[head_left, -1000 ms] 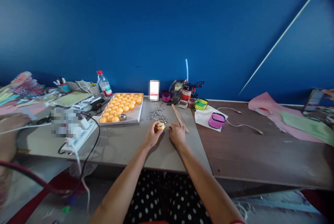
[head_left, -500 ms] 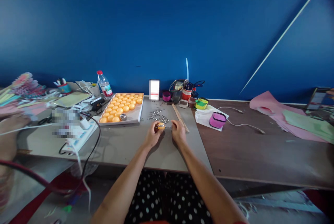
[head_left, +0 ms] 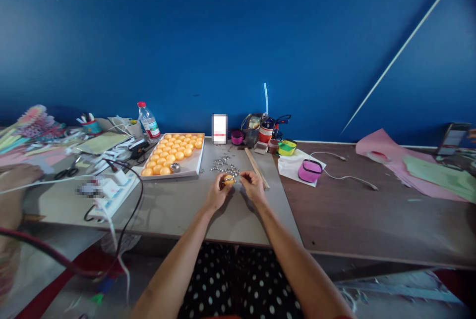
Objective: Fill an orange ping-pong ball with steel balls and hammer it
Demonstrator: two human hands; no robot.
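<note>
My left hand (head_left: 218, 190) is closed around a small orange ball (head_left: 229, 180) that has a silvery metal piece across it. Just to its right, my right hand (head_left: 253, 186) has thumb and fingertips pinched together close to the ball; what they hold, if anything, is too small to name. Small shiny metal parts (head_left: 225, 164) lie scattered on the grey tabletop beyond both hands. Farther left, a shallow white tray (head_left: 191, 168) bears several rows of orange balls (head_left: 171, 153), with a round silvery object (head_left: 175, 167) at its near side.
A wooden strip (head_left: 256, 168) lies right of my right hand. Beyond are a purple pouch (head_left: 310, 171), a yellow-green pouch (head_left: 287, 147) and a phone (head_left: 219, 129). On the left are a bottle (head_left: 149, 122), a power strip (head_left: 115, 195) with cables, scissors (head_left: 67, 170) and another person's hand (head_left: 17, 185).
My right hand has moved slightly left, nearer the ball, and its fingers have shifted. The left hand keeps hold of the ball in about the same place.
</note>
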